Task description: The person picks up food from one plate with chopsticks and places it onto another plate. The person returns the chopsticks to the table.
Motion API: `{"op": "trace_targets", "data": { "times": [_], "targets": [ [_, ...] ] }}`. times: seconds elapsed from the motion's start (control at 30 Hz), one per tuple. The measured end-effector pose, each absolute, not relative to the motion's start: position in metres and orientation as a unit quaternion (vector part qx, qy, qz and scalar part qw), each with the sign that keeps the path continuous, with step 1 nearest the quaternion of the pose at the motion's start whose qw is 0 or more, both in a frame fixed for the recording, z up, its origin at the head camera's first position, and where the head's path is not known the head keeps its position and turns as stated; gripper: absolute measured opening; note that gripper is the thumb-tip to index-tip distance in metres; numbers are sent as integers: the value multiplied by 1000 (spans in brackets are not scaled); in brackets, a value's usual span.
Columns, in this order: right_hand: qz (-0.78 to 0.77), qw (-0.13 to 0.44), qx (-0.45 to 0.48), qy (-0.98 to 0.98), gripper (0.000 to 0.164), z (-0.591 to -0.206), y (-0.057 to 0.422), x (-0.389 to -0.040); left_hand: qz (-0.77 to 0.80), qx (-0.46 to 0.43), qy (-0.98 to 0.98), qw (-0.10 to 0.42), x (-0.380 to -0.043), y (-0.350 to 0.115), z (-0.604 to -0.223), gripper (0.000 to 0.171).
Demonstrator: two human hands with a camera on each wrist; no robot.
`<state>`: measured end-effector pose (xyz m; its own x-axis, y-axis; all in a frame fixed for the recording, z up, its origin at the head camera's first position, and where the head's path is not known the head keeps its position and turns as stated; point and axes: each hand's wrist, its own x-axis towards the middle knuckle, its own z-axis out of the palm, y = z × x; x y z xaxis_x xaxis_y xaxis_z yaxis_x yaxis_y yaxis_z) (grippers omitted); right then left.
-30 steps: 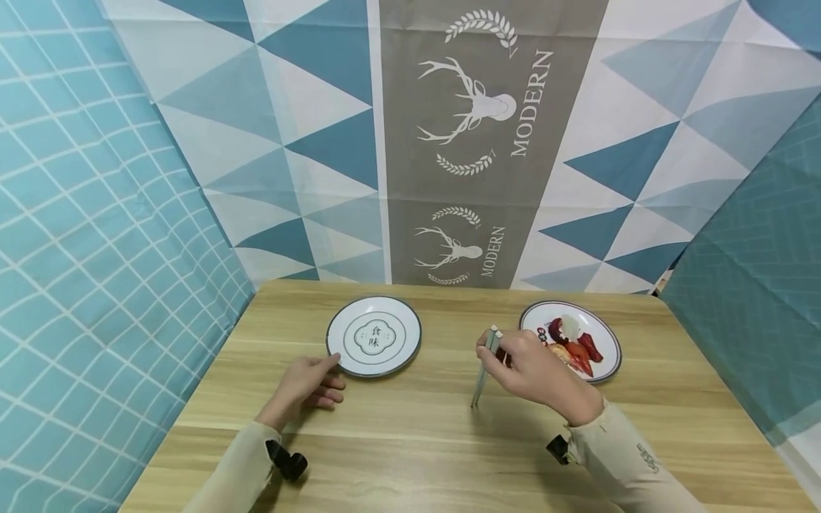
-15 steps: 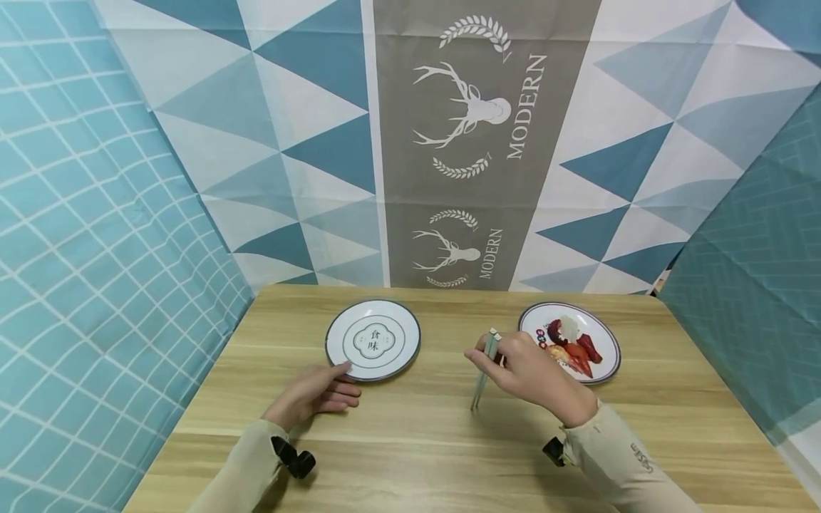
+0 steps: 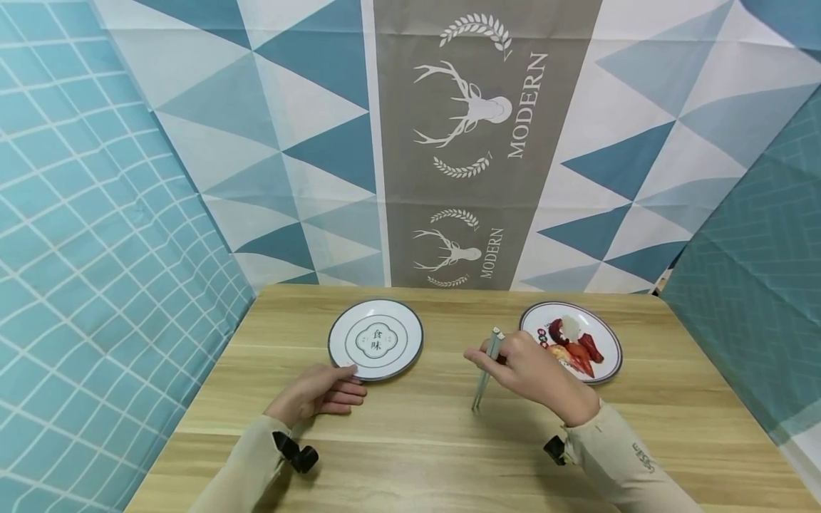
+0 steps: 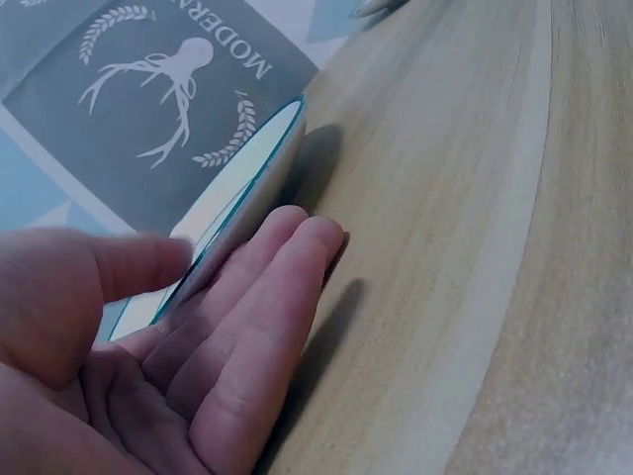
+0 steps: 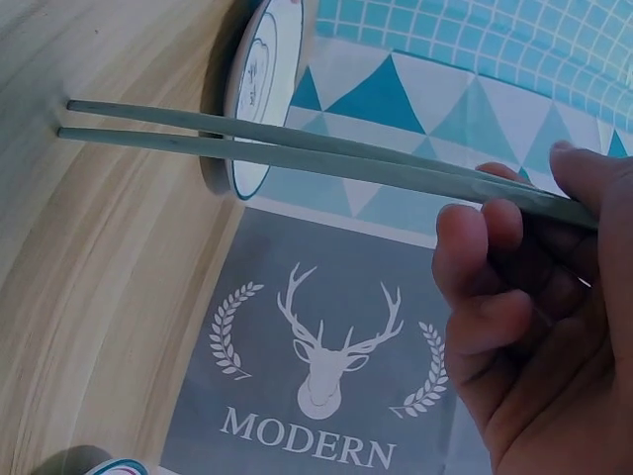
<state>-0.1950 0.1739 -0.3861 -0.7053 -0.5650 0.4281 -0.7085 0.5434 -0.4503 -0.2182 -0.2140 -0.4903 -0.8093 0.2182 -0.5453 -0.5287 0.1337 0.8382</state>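
Observation:
My left hand (image 3: 318,393) is at the near left edge of a white plate (image 3: 400,354) with a dark rim and a printed emblem. In the left wrist view the thumb (image 4: 148,265) lies over the plate's rim and the fingers are beneath it, pinching the edge. A pair of pale green chopsticks (image 5: 297,153) is held in my right hand (image 3: 535,370). Their tips point down close to the tabletop, a little apart from each other. Behind the right hand stands an oval plate (image 3: 608,329) bearing reddish food pieces (image 3: 579,350) and a whitish lump (image 3: 569,328); the hand partly covers it.
The wooden table (image 3: 410,449) meets a patterned cloth backdrop (image 3: 449,142) at the back. Blue tile-patterned sheets (image 3: 96,249) close off the left side, and a teal sheet (image 3: 757,285) the right. A black wrist camera (image 3: 301,456) hangs at the left cuff.
My left hand has moved right along the plate's near rim, with its thumb now farther round the edge. The right hand's thumb has stretched out slightly; the chopsticks stay nearly in place.

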Motion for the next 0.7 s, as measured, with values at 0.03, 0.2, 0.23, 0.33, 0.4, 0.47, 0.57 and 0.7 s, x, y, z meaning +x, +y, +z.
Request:
{"op": "trace_targets", "data": {
  "times": [0.03,0.2,0.23,0.33,0.4,0.47,0.57,0.7],
  "targets": [
    [308,111,366,-871,47,-386,174,-195,645,-108,698,293,-219,-214,-490,46],
    [305,101,371,-871,49,-388,173,-196,631,-99,707,302,-219,-213,-490,42],
    [304,103,372,-871,50,-388,173,-196,631,-101,708,301,-219,-213,-490,41],
    [306,106,373,-870,53,-389,173,-196,633,-106,708,292,-218,-213,-489,42],
    [308,104,373,-869,53,-389,173,-195,635,-109,708,289,-218,-213,-488,44],
    [311,100,374,-868,51,-389,173,-195,634,-108,709,288,-217,-212,-488,47],
    [313,95,373,-868,48,-389,173,-194,632,-109,712,287,-217,-211,-489,48],
    [311,97,375,-868,49,-389,173,-194,627,-109,716,285,-217,-211,-491,44]
  ]
}}
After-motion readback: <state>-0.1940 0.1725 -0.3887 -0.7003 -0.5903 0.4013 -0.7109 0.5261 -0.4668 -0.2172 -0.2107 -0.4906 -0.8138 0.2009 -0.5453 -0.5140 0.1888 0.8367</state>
